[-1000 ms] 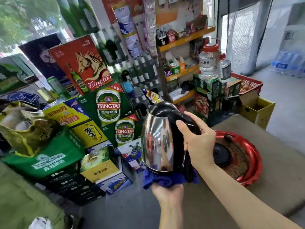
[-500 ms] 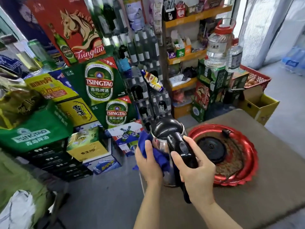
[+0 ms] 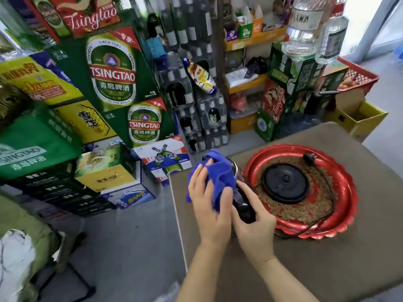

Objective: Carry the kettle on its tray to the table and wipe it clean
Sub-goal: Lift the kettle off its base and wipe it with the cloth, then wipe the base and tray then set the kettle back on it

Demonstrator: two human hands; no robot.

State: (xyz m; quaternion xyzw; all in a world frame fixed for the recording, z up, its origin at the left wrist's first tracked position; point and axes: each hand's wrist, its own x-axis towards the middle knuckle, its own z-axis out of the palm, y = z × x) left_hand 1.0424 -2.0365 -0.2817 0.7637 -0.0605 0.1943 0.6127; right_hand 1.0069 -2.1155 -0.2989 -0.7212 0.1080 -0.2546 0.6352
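Your left hand (image 3: pixel 209 205) presses a blue cloth (image 3: pixel 218 175) over the kettle (image 3: pixel 242 199), while your right hand (image 3: pixel 255 227) grips its black handle. Just beside it, the red tray (image 3: pixel 340 216) holds the base (image 3: pixel 285 183) on the table (image 3: pixel 327 269).

Cloth (image 3: pixel 219 177): solid royal blue, no print. Kettle (image 3: pixel 243 204): black handle, a sliver of mirror steel showing by the cloth. Tray (image 3: pixel 346 192): glossy red scalloped rim, gold ornamental pattern across the centre. Kettle base (image 3: pixel 284 183): matte black disc, black cord (image 3: pixel 327 188). Table (image 3: pixel 327 269): plain dull brown-grey, tray near its far right corner. Beer cartons (image 3: pixel 113 73): green with red band, white lettering.
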